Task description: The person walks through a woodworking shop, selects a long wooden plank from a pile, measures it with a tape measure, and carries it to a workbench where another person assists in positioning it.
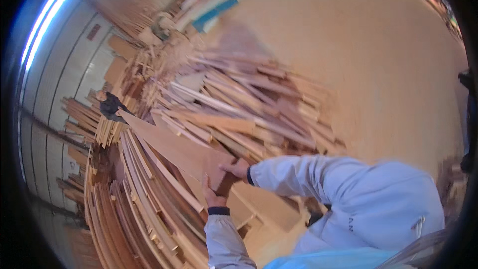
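Observation:
A long, wide wooden board (172, 140) stretches from my hands toward the far left. At its near end, my left hand (214, 197) grips the lower left edge, fingers closed round it. My right hand (238, 168) is closed on the right corner of the same end. Another person (110, 105) in dark clothing stands at the board's far end, with a hand at it. The underside of the board is hidden from me.
A large heap of loose planks (239, 99) lies just beyond the board. Long stacked boards (144, 204) run along the left, beside a panelled wall (64, 65). Another flat board (269, 204) lies below my right forearm. Bare floor (378, 69) spreads to the right.

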Motion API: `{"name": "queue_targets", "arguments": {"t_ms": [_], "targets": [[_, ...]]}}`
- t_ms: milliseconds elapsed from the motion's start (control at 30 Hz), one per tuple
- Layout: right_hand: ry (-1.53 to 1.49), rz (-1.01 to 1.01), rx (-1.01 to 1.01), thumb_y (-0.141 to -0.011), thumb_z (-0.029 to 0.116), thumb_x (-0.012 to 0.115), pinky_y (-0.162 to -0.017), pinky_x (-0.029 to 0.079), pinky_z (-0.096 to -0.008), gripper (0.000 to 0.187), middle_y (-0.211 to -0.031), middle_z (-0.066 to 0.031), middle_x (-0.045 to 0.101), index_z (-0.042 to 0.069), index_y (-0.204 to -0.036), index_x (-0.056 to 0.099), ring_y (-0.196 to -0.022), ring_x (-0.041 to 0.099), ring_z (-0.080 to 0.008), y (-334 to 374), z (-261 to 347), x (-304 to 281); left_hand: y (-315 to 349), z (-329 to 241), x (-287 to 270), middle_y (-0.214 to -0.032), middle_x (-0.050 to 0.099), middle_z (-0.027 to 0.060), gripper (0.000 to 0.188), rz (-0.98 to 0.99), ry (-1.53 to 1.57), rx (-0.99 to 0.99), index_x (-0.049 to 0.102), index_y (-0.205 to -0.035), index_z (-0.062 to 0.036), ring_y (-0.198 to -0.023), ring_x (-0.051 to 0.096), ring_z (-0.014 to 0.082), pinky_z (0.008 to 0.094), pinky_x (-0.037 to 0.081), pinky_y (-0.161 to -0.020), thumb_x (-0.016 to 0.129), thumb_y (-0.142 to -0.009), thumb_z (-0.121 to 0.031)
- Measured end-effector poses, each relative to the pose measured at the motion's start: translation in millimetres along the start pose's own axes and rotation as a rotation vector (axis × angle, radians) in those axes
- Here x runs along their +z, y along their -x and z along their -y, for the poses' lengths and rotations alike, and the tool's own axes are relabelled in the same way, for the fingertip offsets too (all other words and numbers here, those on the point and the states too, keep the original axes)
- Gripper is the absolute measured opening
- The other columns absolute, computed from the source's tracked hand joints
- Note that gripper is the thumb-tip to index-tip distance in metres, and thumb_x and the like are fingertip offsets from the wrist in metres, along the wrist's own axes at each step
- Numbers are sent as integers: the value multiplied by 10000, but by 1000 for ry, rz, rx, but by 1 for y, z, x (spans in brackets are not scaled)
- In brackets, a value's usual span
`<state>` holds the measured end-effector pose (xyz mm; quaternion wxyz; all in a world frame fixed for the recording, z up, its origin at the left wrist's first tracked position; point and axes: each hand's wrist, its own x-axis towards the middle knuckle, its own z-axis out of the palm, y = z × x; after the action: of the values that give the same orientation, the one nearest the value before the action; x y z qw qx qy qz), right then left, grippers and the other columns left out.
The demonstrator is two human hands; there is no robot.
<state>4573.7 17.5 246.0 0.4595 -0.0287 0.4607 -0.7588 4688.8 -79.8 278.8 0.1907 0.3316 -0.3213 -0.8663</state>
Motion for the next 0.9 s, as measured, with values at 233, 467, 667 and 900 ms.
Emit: {"name": "queue_targets", "arguments": {"t_ms": [233, 467, 667, 900], "targets": [[10, 2, 169, -720, 407, 832, -729, 569, -411, 587, -1014, -78, 655, 60, -1129, 593, -873, 661, -223, -86, 83, -147, -105, 85, 126, -1231, 586, 159, 582, -141, -26, -8, 492, -1295, -44, -1097, 590, 332, 464, 530, -901, 607, -871, -425], [190, 2, -22, -694, 442, 833, -712, 564, -400, 672, -1026, -111, 664, 15, -1159, 601, -881, 657, -231, -188, 225, -326, -250, 192, 283, -1208, 614, 123, 585, -102, -12, -45, 548, -1251, -83, -1050, 613, 324, 451, 542, -873, 613, -836, -490], [373, -51, 57, -684, 490, 812, -680, 575, -357, 729, -1033, -132, 676, -16, -1165, 601, -894, 669, -244, -270, 364, -478, -345, 273, 484, -1233, 598, 133, 546, -153, -1, 26, 500, -1289, -44, -1102, 591, 336, 467, 507, -940, 588, -878, -393], [227, 35, 114, -730, 396, 819, -666, 543, -324, 603, -1090, -56, 664, 78, -1197, 606, -856, 650, -191, -350, 541, -596, -480, 316, 640, -1224, 611, 117, 545, -105, 158, -41, 495, -1295, -58, -1099, 595, 319, 474, 473, -980, 640, -866, -363]]}}
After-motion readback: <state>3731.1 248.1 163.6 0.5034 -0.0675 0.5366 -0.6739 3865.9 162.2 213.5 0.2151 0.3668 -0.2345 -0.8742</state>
